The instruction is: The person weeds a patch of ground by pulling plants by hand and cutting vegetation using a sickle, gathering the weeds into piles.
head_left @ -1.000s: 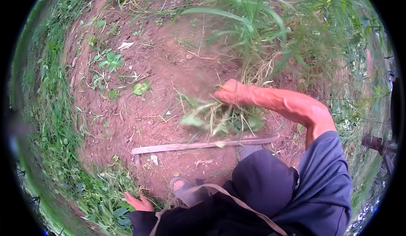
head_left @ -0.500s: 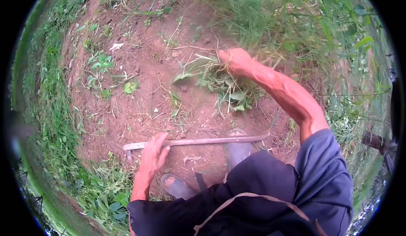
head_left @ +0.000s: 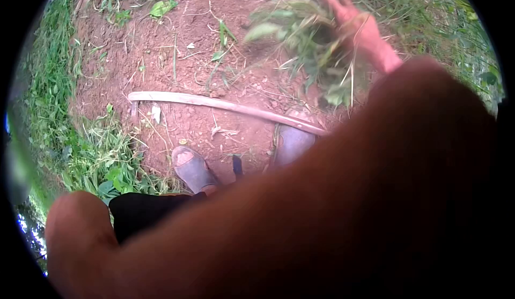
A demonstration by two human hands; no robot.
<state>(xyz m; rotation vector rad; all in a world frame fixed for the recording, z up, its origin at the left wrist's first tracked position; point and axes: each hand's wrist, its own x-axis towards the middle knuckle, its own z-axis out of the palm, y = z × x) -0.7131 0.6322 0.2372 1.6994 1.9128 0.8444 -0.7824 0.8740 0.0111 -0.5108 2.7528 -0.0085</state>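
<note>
At the upper right my right hand (head_left: 360, 28) holds a loose bunch of pulled weeds (head_left: 308, 33). The leaves and the hand are smeared by motion, and part of the grip is hidden. A large, dark, blurred forearm, apparently my left, crosses close in front of the camera from lower left to right. Fingers of my left hand do not show. On the soil lies a long, slightly curved wooden-handled tool (head_left: 214, 102), with a short piece bent down at its left end. My forearm passes over the view just below its right end.
My two shoes (head_left: 193, 167) stand on reddish bare soil (head_left: 161, 47), just below the tool. Cut weeds (head_left: 110, 154) lie in a heap at the left. Green grass (head_left: 45, 90) borders the left side, and taller growth (head_left: 429, 25) stands at the upper right.
My left arm has risen from beside the tool's handle to across the view. The weeds in my right hand have moved up and right in view. The camera's view has shifted downward.
</note>
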